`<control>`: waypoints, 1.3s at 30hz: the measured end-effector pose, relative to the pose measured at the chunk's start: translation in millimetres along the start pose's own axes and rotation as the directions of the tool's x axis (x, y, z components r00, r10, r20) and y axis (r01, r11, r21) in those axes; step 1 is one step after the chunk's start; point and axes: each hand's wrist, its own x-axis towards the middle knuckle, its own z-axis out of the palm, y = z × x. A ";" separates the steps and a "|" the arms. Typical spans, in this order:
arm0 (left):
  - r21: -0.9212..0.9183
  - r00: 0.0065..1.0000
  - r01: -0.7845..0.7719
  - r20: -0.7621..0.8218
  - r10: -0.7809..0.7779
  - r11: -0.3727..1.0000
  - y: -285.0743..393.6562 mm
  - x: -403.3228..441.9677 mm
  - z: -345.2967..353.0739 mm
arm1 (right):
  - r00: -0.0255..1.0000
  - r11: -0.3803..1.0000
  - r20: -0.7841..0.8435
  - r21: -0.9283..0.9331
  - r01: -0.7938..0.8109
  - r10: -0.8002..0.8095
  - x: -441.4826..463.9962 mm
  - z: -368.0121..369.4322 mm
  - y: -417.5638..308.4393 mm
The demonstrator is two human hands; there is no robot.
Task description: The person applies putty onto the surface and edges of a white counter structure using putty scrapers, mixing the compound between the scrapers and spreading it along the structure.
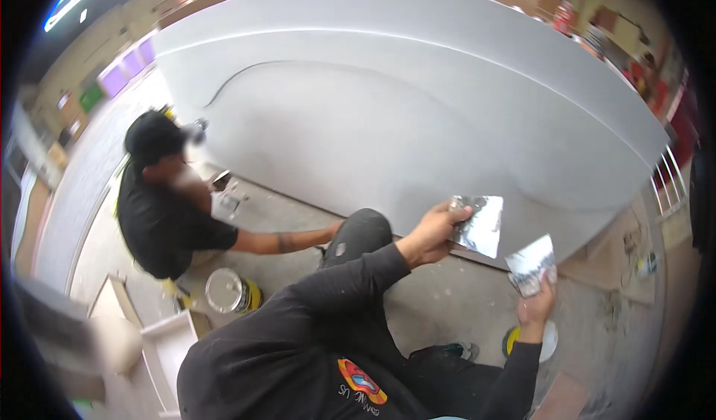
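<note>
My left hand (435,234) grips a flat, shiny metal plate (485,228) with dark smears near the thumb, held up before the large pale grey panel (335,137). Lower and to the right, my right hand (535,306) holds a second metal plate (533,260), tilted, with grey smears along its lower part. The two plates are apart, with a narrow gap between them. Neither plate visibly touches the panel. A thin dark curved line runs across the panel's upper part.
A person (164,196) in a black cap and shirt sits at the left beside the panel. Near them stands a bucket (227,291). Another round container (548,342) is behind my right wrist. A white tray-like box (168,353) lies at lower left.
</note>
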 end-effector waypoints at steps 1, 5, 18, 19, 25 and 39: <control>-0.020 1.000 0.009 -0.017 -0.010 1.000 -2.8 4.9 -5.2 | 0.999 0.999 0.029 -0.010 -0.045 0.046 6.3 -16.2 0.9; -0.008 1.000 -0.008 -0.023 0.007 1.000 -5.9 6.9 -9.2 | 0.964 0.986 0.230 0.076 -0.151 0.130 -19.6 -9.4 -28.3; 0.372 0.726 -0.597 -0.125 0.676 0.711 -72.4 60.9 -33.4 | 0.987 0.942 0.092 -0.320 -0.098 0.134 -10.2 9.1 30.6; 0.437 0.697 -0.634 -0.037 0.717 0.638 -73.0 67.7 -36.5 | 0.982 0.920 0.180 -0.391 0.010 0.065 -0.9 2.2 38.2; 0.581 0.708 -0.627 0.145 0.691 0.520 -68.0 99.4 -1.4 | 0.997 0.979 -0.077 -0.204 -0.030 0.014 45.0 34.0 9.5; 0.699 0.682 -0.710 0.653 -0.329 -0.087 125.0 63.4 185.6 | 0.868 0.795 -0.259 0.567 -0.217 0.422 16.7 162.0 -170.8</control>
